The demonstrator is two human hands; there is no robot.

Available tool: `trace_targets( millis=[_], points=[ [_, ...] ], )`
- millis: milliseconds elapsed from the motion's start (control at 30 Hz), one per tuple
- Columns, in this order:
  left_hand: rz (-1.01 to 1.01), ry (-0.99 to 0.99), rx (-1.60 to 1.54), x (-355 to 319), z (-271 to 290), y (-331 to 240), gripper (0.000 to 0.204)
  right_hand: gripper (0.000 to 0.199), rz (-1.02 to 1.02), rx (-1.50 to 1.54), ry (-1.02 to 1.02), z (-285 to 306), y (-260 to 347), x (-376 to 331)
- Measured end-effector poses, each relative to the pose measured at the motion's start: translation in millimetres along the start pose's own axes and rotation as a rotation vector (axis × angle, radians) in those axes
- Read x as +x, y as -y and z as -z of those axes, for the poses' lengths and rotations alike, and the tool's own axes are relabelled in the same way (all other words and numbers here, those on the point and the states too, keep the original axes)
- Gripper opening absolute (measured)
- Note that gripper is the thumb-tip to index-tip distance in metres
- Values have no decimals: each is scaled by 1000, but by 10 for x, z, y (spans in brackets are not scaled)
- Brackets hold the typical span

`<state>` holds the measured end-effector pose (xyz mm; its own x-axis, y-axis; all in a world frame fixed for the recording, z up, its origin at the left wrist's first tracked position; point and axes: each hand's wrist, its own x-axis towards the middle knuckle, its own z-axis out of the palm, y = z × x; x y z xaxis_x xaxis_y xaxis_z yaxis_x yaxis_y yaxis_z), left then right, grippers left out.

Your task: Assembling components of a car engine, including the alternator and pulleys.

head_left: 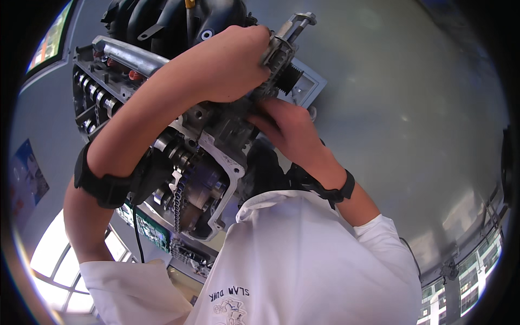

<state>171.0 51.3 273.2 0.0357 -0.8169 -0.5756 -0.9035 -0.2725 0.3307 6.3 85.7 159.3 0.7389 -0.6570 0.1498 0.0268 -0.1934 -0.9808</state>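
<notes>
My left hand reaches across the engine from the left. Its fingers curl closed against a ribbed grey metal part at the engine's right end; the fingertips are hidden. Long bolts stand out from the top of that part, and a black grooved pulley sits on its right. Just below, my right hand reaches up under the same part. The ends of its fingers disappear behind the housing, so what they touch cannot be seen.
Black intake pipes rise at the far side. Camshafts lie exposed at the left, and a timing chain runs inside the open front housing. A light-framed panel stands behind the pulley. Grey floor extends to the right.
</notes>
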Motion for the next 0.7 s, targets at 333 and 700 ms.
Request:
trace_targets(
  millis=[333,700],
  points=[
    [7,14,-99,-141,18,-12,49,17,-261,259,73,-47,1,-16],
    [77,170,139,-708,495,-125,40,22,14,-136,225,148,-29,107]
  ],
)
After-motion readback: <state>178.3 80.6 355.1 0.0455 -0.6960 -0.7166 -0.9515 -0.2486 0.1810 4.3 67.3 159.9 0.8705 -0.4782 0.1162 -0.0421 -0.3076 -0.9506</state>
